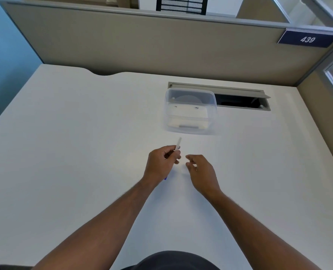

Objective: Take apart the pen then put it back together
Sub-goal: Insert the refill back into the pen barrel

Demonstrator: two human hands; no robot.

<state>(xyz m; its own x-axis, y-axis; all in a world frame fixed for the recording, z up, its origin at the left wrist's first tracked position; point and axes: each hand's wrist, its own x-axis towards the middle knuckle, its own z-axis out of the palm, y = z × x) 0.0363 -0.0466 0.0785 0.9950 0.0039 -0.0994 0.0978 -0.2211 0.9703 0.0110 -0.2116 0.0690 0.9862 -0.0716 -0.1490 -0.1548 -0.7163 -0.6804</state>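
My left hand (161, 162) is closed around a thin pen (178, 142), whose pale, translucent barrel sticks out past the fingers toward the far side of the desk. A small blue tip of the pen (165, 178) peeks out below the heel of that hand. My right hand (199, 170) hovers just to the right, fingers loosely curled and apart, holding nothing; a small gap separates it from the left hand. Most of the pen is hidden inside the left fist.
A clear plastic container (190, 111) stands on the white desk (74, 152) just beyond the hands. Behind it is an open cable slot (241, 101) in the desk. A beige partition (142, 45) walls off the far edge.
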